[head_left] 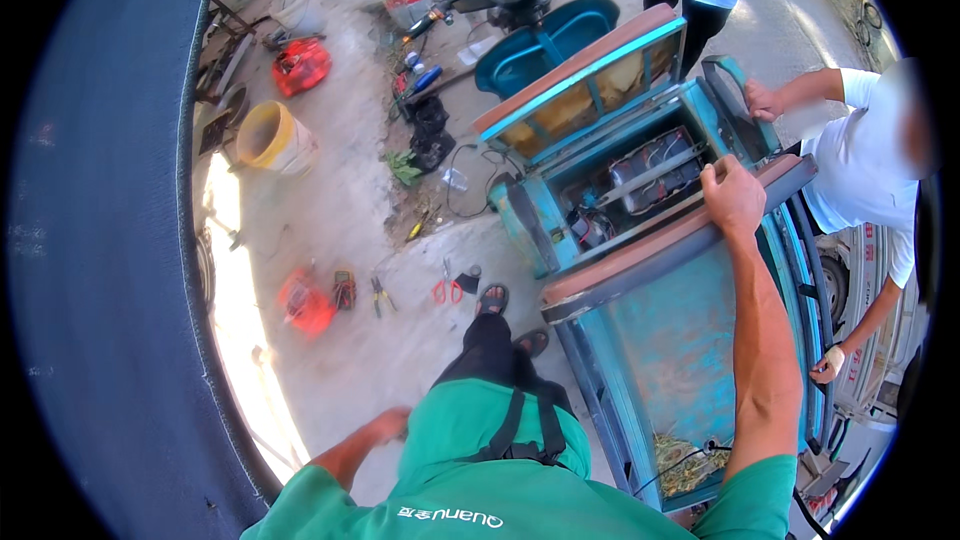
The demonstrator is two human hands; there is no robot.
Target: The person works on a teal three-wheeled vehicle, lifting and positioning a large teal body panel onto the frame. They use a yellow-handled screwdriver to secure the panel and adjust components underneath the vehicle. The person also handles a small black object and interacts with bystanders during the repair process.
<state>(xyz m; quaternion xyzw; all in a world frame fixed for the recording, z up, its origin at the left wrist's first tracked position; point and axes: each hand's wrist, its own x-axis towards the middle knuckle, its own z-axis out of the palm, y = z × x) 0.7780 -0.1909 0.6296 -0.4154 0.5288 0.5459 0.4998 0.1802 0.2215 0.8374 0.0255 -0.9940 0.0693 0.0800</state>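
Outdoors, on pale, dusty concrete ground [340, 210]: at far left, dark blue fabric [100, 240], then a yellowish round bucket [297, 147] and a crinkled red plastic bag [300, 66]. Nearer, a boxy multimeter [344, 290] and slim pliers [380, 296]. Left hand [390, 425] low and well apart from the vehicle, blurred; cannot tell whether fingers apart or together. Farther right, red-looped scissors [448, 290], flat on the concrete. Then a raised lid [606, 90], teal-framed, with rough tan underside, and a brown padded rail [640, 261], smooth, slightly bowed, long axis slanting from lower left to upper right, directly beneath the right hand [735, 198], clearly the nearer one. Right fingers curled at the rail's far edge; clamped or merely resting, cannot tell. Just beyond, dark, blocky batteries [652, 170] inside a metal compartment. At far right, a co-worker's hand [765, 101] on the teal frame.
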